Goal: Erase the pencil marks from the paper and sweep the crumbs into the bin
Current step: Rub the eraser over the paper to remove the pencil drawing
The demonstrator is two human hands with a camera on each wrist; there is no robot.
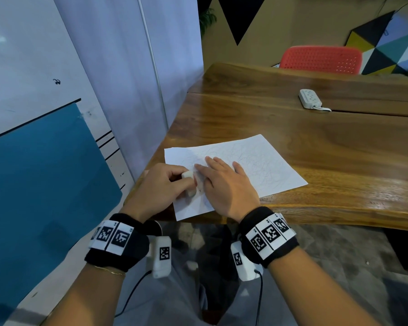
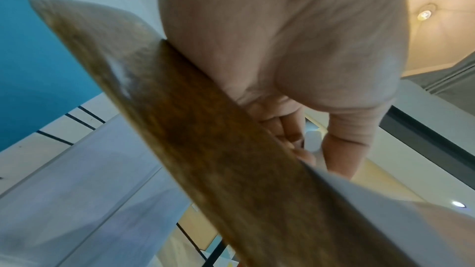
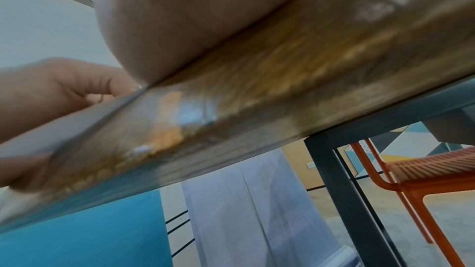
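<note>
- Nearest you, both wrists wear black bands with printed markers; your forearms reach to the near edge of a wooden table (image 1: 316, 147)
- Your left hand (image 1: 160, 184) pinches a white eraser (image 1: 189, 182) against the near left corner of the paper (image 1: 257, 161); your right hand (image 1: 224, 184) lies flat with straight fingers, pressing the sheet down just beside it
- Faint pencil scribbles cover most of the sheet, so erasing looks barely begun; no bin is in view; sweeping is not yet done
</note>
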